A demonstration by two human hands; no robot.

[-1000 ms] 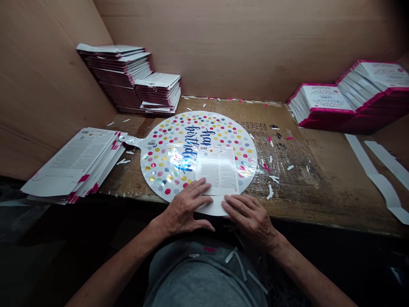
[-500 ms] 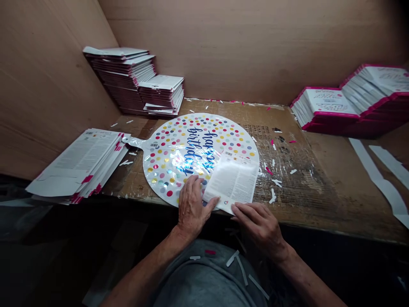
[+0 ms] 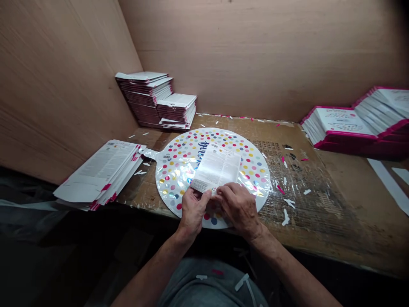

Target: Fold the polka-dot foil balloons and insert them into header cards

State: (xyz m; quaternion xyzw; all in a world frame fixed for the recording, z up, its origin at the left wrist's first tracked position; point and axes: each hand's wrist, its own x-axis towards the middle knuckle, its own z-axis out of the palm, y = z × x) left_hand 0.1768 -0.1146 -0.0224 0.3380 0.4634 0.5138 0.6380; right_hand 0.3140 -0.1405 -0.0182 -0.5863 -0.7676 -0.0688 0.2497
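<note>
A white printed card envelope (image 3: 217, 166) with small text and a barcode is held tilted over a flat foil balloon (image 3: 255, 166). My left hand (image 3: 194, 209) grips its lower left corner, thumb on top. Closed at the lower right edge, my right hand (image 3: 238, 207) pinches the envelope near a small round logo. The balloon is white with coloured dots and blue lettering, partly hidden under the envelope. Its neck (image 3: 148, 153) points left towards a pile of similar printed envelopes (image 3: 92, 166).
Tall stacks of envelopes (image 3: 177, 102) stand at the back left, against the wooden wall. Pink-edged packs (image 3: 343, 123) sit at the back right. Small paper scraps (image 3: 289, 202) litter the cardboard-covered table (image 3: 316, 213), and white strips (image 3: 388, 183) lie at the right.
The envelope has been lifted and moved left over the balloon's lettering. My left hand has gone from lying spread on the balloon to gripping the envelope's corner. The view has shifted slightly.
</note>
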